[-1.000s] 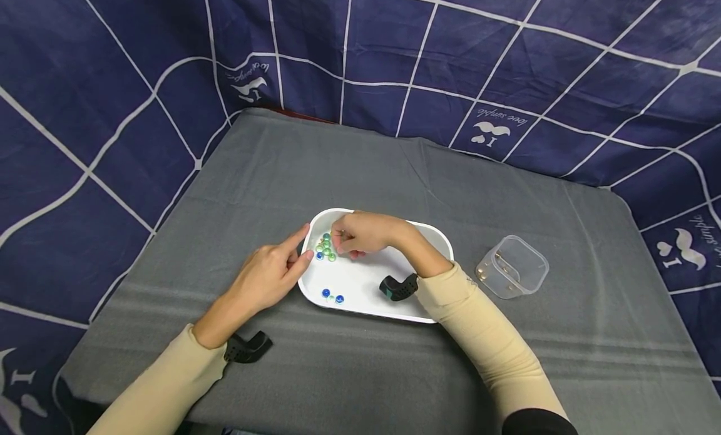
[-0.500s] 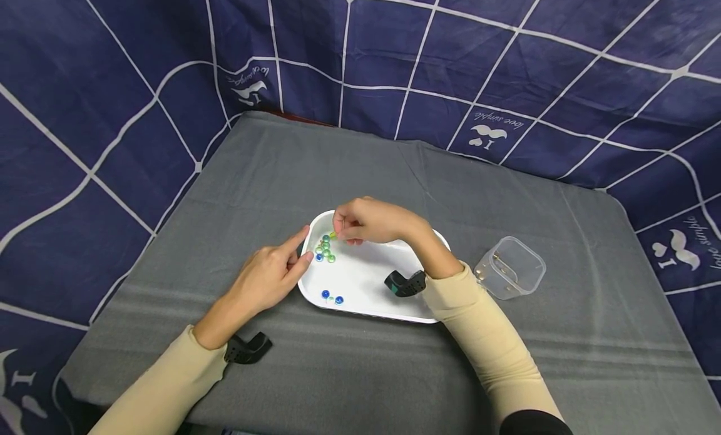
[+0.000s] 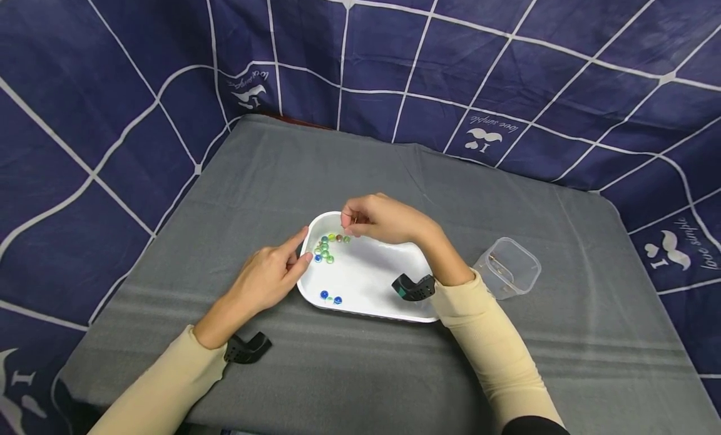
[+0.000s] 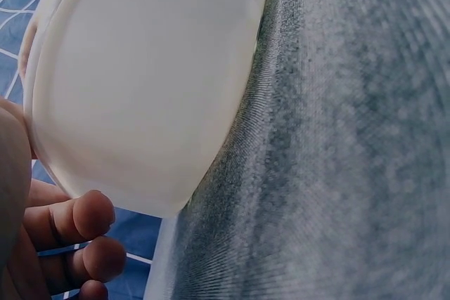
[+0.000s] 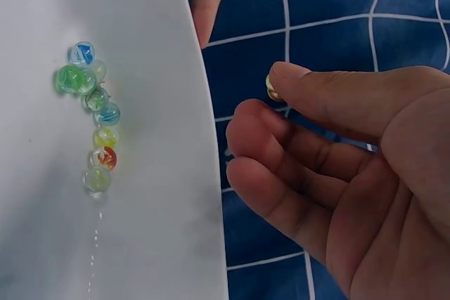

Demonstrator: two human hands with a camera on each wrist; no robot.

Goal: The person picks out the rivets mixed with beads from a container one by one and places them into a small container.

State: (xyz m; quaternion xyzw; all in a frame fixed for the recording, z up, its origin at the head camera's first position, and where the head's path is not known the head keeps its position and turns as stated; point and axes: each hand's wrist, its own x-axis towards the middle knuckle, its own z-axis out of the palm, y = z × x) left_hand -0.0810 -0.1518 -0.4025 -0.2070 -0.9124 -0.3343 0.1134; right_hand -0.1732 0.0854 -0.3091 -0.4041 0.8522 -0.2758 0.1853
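In the head view a white tray [image 3: 377, 291] lies between my hands. My left hand [image 3: 267, 275] rests its extended index finger and thumb against the left rim; in the left wrist view its other fingers [image 4: 95, 216] bend loosely beside the tray wall. Over the far side of the tray, my right hand [image 3: 385, 219] pinches a small yellowish glass marble [image 5: 271, 89], mostly hidden by the thumb. Several green, blue and clear marbles [image 3: 325, 253] cluster at the tray's left end, continuing into a row with a yellow marble [image 5: 106, 136] and a red marble [image 5: 105, 157].
Two blue marbles [image 3: 323, 295] with a clear one between them lie near the tray's front left corner. A clear plastic box [image 3: 521, 269] stands to the right of the tray on the grey cloth [image 3: 591, 335]. Blue checked fabric [image 3: 394, 59] hangs behind.
My right hand has lifted back and to the right, off the marbles. Yellow, red and green marbles formerly covered by its fingers now show in a row. My left hand has stayed put.
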